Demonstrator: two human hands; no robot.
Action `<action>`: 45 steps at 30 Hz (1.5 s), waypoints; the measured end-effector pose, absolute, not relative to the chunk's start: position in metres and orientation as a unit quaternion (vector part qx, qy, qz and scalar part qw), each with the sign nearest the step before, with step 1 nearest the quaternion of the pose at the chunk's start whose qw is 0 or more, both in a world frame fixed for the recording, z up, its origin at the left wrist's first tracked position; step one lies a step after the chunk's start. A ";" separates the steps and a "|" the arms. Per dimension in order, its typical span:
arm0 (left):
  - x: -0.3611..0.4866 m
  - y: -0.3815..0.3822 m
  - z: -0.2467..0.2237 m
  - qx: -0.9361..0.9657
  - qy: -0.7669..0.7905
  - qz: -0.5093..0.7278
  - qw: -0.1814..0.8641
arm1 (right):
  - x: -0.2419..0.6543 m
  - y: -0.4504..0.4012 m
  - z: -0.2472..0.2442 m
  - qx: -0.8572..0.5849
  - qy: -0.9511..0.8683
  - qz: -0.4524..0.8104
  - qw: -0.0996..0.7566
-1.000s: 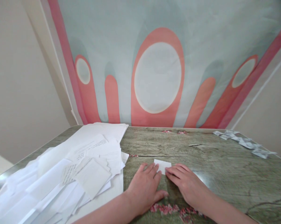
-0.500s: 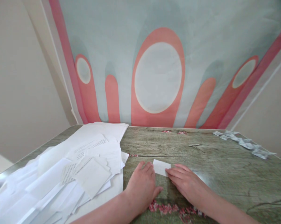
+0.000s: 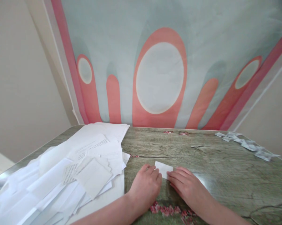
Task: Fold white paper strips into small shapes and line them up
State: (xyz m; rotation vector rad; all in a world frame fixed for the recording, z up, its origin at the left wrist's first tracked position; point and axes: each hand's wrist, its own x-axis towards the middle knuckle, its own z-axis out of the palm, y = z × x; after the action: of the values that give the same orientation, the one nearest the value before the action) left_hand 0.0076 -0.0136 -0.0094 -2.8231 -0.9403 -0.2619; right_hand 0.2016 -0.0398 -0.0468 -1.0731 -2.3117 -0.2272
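A small white slip of paper [image 3: 163,169] lies between my two hands at the middle of the table. My left hand [image 3: 147,184] is closed at the slip's left end, with its fingers curled and its thumb tucked out of sight. At the other end, the fingers of my right hand [image 3: 185,184] are pressed together over the slip's right edge. Under my right palm the view is blocked.
A wide heap of white papers [image 3: 94,176], some printed, covers the table's left side. Several small folded paper pieces [image 3: 247,143] lie along the far right edge. The wood-patterned table [image 3: 225,175] meets a pink-and-grey patterned backdrop [image 3: 199,40].
My left thumb, stretched out before, has drawn in under the hand, and the left fingers have curled more. The right hand stays at the slip's right end. The view has shifted slightly.
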 end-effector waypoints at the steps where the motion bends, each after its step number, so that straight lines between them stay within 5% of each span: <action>1: 0.008 -0.014 -0.010 -0.946 -0.303 -0.084 0.074 | 0.199 -0.042 -0.046 -0.402 -0.862 -0.086 0.296; 45: 0.002 -0.009 -0.009 -0.971 -0.219 -0.080 0.041 | 0.213 -0.045 -0.035 -0.321 -0.902 -0.164 0.235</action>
State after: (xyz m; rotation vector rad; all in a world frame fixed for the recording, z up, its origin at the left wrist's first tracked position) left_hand 0.0021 -0.0086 -0.0089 -2.9742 -0.6717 -0.2451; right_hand 0.2134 -0.0450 -0.0348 -0.8815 -2.4762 -0.4508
